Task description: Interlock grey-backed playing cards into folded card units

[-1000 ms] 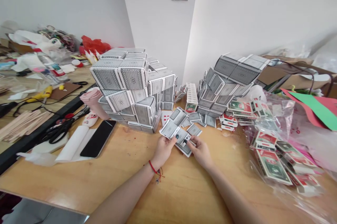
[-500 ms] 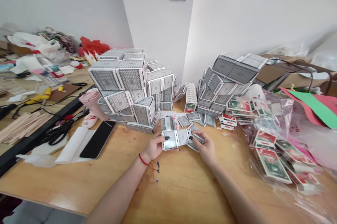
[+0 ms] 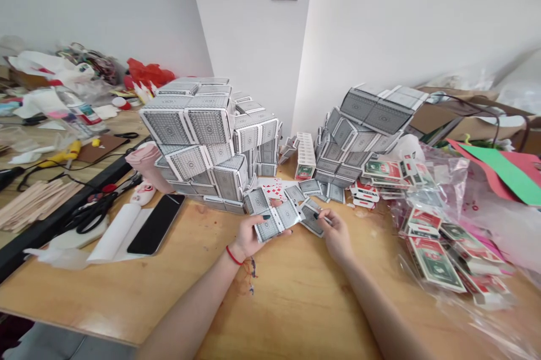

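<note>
My left hand [image 3: 249,235], with a red string at the wrist, grips a piece made of folded playing cards [image 3: 276,220], grey patterned backs up. Its thumb lies on top and fingertips show at the lower edge. My right hand [image 3: 337,233] is to the right of it, thumb and fingers pinched at the right edge of a grey-backed playing card [image 3: 311,218]. Whether that card is lifted from the table is hard to tell. Behind my hands lie more loose grey cards [image 3: 310,186] and face-up cards with red marks [image 3: 270,186].
Card-block structures stand at the left [image 3: 190,129] and right [image 3: 363,129], with a row of card boxes [image 3: 305,154] between. A phone [image 3: 156,225], scissors [image 3: 95,210] and paper roll [image 3: 116,230] lie left. Card boxes [image 3: 435,264] and plastic wrap lie right.
My left hand has tilted the folded card piece and moved it slightly left. My right hand has let go of that piece and drawn right, to the single card's edge.
</note>
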Motion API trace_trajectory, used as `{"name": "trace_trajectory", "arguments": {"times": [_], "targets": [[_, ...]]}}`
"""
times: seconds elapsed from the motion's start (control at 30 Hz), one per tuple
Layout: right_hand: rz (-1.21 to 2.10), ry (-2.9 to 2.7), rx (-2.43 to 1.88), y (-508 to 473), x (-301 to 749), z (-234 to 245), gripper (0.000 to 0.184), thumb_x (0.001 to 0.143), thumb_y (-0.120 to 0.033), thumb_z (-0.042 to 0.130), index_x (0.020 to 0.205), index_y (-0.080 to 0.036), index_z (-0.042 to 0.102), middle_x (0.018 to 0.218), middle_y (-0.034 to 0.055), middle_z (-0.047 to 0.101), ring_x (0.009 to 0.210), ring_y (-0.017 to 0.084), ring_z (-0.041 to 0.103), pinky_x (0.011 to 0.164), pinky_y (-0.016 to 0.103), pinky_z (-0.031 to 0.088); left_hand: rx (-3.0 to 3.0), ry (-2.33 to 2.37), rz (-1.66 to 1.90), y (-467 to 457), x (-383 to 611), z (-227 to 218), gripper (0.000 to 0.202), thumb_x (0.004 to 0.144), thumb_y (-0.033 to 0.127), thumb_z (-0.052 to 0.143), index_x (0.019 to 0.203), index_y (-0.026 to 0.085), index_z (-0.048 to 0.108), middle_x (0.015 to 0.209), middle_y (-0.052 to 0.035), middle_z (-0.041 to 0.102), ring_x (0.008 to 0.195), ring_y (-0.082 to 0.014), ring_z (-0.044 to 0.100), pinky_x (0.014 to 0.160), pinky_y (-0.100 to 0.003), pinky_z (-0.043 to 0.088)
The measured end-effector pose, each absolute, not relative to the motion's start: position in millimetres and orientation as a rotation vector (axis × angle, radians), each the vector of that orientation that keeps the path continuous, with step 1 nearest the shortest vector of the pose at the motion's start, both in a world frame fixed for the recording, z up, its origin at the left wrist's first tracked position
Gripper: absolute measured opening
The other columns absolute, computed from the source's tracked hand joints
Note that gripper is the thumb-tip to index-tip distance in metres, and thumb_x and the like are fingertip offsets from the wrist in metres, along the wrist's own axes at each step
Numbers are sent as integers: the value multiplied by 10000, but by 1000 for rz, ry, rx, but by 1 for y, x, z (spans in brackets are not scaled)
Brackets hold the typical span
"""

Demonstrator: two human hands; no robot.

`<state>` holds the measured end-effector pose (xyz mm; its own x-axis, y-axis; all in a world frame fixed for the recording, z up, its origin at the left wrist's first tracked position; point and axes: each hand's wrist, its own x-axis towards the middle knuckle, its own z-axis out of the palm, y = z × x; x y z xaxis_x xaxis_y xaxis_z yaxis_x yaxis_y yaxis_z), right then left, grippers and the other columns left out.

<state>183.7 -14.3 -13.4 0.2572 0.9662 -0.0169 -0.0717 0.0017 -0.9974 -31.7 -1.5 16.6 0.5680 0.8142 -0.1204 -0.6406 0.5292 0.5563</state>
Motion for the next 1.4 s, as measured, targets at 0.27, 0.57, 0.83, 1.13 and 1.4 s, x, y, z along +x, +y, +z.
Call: {"name": "trace_trajectory", "arguments": {"times": [0.27, 0.57, 0.83, 1.13, 1.4], "targets": [[556, -1468, -1384, -19, 187, -12, 63, 713, -234, 537, 733, -194, 582, 800, 47, 638, 776, 191, 590, 709, 331, 448, 441, 359, 916, -2, -29, 16, 453, 686, 111, 455, 1134, 152, 505, 1198, -102, 534, 1085, -299, 490, 880, -528, 382], [297, -1944, -1463, -15, 183, -14, 246, 671, -392, 626, 838, -212, 621, 1049, 94, 564, 1002, 269, 463, 822, 415, 368, 441, 393, 905, -1, -25, 8, 502, 681, 46, 456, 1175, 133, 490, 1128, -106, 588, 1066, -295, 514, 926, -528, 353], [390, -1693, -1802, -11, 187, -23, 604, 586, -396, 666, 1114, -171, 479, 924, 88, 588, 897, 270, 495, 768, 401, 364, 486, 420, 894, 0, -23, 7, 525, 694, 27, 465, 1201, 163, 469, 1144, -89, 581, 1111, -283, 480, 934, -530, 349], [733, -1483, -1714, -17, 187, -12, 432, 584, -327, 647, 982, -179, 575, 835, 49, 638, 726, 201, 586, 636, 292, 424, 526, 426, 873, 0, -22, 4, 527, 668, 38, 477, 1184, 144, 492, 1156, -104, 571, 1125, -294, 463, 932, -513, 357], [1168, -1172, -1483, -20, 180, -4, 269, 721, -396, 519, 871, -172, 525, 588, -3, 601, 419, 136, 517, 365, 218, 355, 457, 445, 908, -1, -19, 7, 443, 693, 83, 477, 1125, 161, 534, 1098, -96, 603, 1032, -285, 535, 853, -515, 417]]}}
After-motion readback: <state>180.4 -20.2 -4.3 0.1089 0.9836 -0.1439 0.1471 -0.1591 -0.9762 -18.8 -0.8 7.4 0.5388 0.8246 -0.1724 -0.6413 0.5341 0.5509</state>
